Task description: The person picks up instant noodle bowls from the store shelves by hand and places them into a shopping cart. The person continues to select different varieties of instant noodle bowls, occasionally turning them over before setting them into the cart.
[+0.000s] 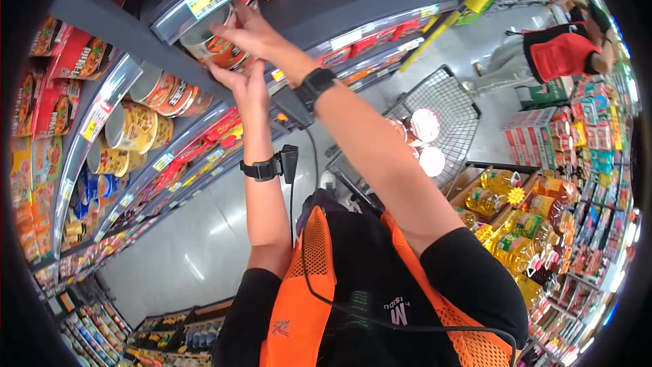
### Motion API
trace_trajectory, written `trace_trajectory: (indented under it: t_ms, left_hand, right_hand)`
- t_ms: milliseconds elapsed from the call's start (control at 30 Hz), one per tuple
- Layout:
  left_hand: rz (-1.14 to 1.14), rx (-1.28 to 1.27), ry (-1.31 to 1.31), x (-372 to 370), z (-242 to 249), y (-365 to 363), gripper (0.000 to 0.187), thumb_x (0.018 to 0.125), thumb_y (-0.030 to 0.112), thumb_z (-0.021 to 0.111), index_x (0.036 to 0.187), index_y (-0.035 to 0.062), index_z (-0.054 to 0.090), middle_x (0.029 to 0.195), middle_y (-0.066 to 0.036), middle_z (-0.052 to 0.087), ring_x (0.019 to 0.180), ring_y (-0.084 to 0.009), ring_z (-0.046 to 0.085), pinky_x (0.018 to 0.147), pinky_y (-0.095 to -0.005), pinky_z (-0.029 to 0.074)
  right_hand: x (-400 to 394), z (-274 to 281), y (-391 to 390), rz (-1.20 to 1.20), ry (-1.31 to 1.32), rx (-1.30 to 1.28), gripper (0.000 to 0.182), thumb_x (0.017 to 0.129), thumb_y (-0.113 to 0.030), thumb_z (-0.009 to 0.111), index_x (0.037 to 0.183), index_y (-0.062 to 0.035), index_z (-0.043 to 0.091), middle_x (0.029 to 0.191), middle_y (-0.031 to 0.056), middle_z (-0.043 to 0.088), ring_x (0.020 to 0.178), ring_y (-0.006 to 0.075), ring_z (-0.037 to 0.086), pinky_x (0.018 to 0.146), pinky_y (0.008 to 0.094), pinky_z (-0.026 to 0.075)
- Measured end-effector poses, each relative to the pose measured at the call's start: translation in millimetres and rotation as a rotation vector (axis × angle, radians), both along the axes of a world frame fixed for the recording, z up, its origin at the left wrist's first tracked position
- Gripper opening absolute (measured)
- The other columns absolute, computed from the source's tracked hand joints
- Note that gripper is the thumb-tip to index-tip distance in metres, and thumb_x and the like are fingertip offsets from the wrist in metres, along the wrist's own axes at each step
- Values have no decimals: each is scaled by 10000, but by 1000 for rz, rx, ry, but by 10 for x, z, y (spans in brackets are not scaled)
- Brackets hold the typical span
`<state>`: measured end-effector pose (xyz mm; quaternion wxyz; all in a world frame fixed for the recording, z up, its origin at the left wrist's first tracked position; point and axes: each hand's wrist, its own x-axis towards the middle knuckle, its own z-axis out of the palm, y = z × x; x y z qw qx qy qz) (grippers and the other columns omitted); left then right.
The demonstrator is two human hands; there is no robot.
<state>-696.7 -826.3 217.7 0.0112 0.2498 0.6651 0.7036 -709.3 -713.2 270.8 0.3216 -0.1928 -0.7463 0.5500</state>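
Note:
Both my hands reach onto a dark shelf at the upper left, around red instant noodle cups with greyish lids. My right hand curls over them from above, its thumb and fingers against their sides. From below, my left hand grips the same cups, with its fingertips partly hidden behind them. A yellow price label reading 5.00 is fixed to the shelf edge just above. Black straps with small devices are on both wrists.
A wire shopping cart holding several white-lidded tubs stands to the right. Beyond it is a person in a red vest. Bottles of yellow oil fill a display at the lower right. More noodle tubs line the left shelf.

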Motion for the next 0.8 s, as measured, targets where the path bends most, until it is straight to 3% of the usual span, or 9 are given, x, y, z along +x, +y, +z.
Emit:
trace_trajectory:
  t_ms: [167,233,333,367,400,467,533,667,800]
  left_hand:
    - [44,-137,163,99,16,-130,1140,817,219,858,1632,-70,116,1568,-301,180,1499,-402,234,1232,-446,287]
    - [46,-115,176,171,71,-138,1142,805,211,858,1635,-60,121,1569,-301,204,1490,-403,246,1241,-468,243]
    - [7,-146,255,291,45,-143,1073,828,163,794,1639,-53,125,1623,-294,202,1515,-398,216,1264,-480,148]
    - [-57,-65,370,245,-104,-115,1059,823,110,770,1646,-39,120,1661,-271,172,1521,-390,241,1260,-488,179]
    - [-210,187,243,413,110,-74,1064,822,82,760,1654,-18,104,1678,-252,152,1524,-381,276,1259,-493,215]
    - [-307,317,-87,687,329,-118,972,927,66,683,1668,52,53,1654,-236,212,1536,-360,286,1256,-506,263]
    - [-364,391,-333,1010,652,-161,819,1054,217,589,1684,156,68,1680,-197,213,1545,-343,288,1229,-527,318]
    - [-672,458,-730,1276,755,-130,753,1074,439,476,1678,172,115,1684,-149,273,1522,-380,348,1203,-535,378]
    - [-938,485,-1102,1607,246,-82,675,1076,515,449,1614,121,337,1628,-129,422,1470,-320,454,1186,-521,412]
  right_hand:
    - [162,102,-7,70,66,-204,982,788,-504,822,1550,-24,430,1516,300,476,1438,449,427,1201,460,365]
    - [256,145,4,41,12,-202,994,749,-484,842,1542,-35,444,1493,312,477,1424,470,412,1192,473,370]
    - [483,211,-3,-118,-98,-42,898,734,-369,848,1460,11,481,1370,271,556,1293,440,538,1136,466,428]
    - [613,181,-21,-168,-72,5,893,731,-349,834,1473,-15,468,1410,279,503,1347,455,470,1156,486,397]
    - [766,167,-47,-217,-36,62,890,728,-328,821,1487,-41,454,1451,286,449,1400,470,402,1177,505,366]
    - [1130,229,-79,-281,189,74,867,726,-302,810,1489,-84,460,1463,256,442,1420,456,370,1196,529,333]
    - [1657,472,-201,-345,143,247,886,717,-277,817,1507,-100,457,1505,224,405,1416,452,375,1200,513,334]
    - [2661,606,-346,-285,15,644,917,746,-326,839,1547,-117,444,1600,247,309,1479,477,331,1196,540,343]
    - [3643,777,-621,-191,26,316,850,928,-443,733,1612,-104,359,1683,203,200,1544,402,261,1214,538,316]
